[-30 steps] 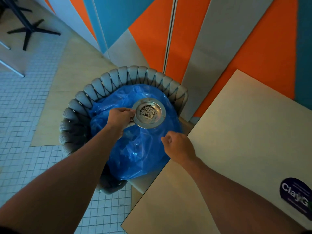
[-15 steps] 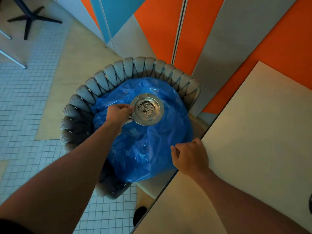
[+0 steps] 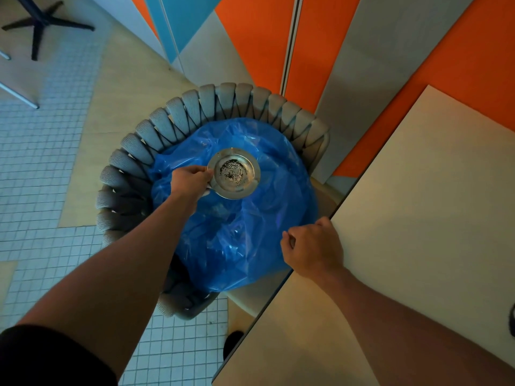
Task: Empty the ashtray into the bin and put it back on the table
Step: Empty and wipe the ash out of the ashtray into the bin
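Steel ashtray (image 3: 234,173), round, level, ash specks in its bowl; not yet tipped. Left hand (image 3: 191,181) pinches its near rim and holds it over the blue bag (image 3: 250,240) that lines the woven bin (image 3: 178,112). Right hand (image 3: 313,250) curled around the bag's edge, beside the table (image 3: 418,218) corner.

Step in hand: emptying. Judgement: lower the ashtray toward the bag mouth before turning it, rotate the wrist slowly so ash falls inside and does not drift, and use the right hand to hold the bag open. A tap on the rim should loosen residue.
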{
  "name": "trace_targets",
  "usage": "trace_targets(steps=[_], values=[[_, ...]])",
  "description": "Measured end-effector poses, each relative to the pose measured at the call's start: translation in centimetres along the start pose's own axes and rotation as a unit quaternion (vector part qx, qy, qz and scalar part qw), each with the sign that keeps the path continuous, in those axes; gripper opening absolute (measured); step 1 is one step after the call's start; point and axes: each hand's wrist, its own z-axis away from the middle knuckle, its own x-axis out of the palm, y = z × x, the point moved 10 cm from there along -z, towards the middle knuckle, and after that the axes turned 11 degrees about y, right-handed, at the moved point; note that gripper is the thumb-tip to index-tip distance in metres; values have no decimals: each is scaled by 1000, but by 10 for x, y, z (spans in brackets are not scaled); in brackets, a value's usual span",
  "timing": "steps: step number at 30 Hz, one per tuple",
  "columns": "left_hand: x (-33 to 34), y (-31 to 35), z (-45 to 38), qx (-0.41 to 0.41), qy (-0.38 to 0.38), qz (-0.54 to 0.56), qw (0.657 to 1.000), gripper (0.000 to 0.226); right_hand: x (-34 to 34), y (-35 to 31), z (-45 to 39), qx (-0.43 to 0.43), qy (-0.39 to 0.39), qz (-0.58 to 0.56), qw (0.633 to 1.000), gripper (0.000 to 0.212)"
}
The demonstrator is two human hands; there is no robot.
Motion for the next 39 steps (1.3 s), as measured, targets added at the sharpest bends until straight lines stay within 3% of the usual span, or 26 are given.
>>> trace_targets(steps=[9,16,24,29,34,39], values=[[-14,8,-13,46,81,-49,994,9,-2,-2,0,-4,5,1,1000,39],[-25,11,-14,65,125,-66,988,20,0,-1,0,-1,-5,3,1000,40],[-29,17,-12,91,141,-67,984,8,1,1,1,2,-11,-1,1000,41],[-28,24,-10,118,140,-73,980,18,1,0,1,4,-13,-2,1000,41],[-29,29,-8,137,139,-92,976,6,4,1,1,6,-21,-4,1000,42],[-32,35,-3,165,152,-108,968,11,3,2,1,7,-14,-8,1000,42]])
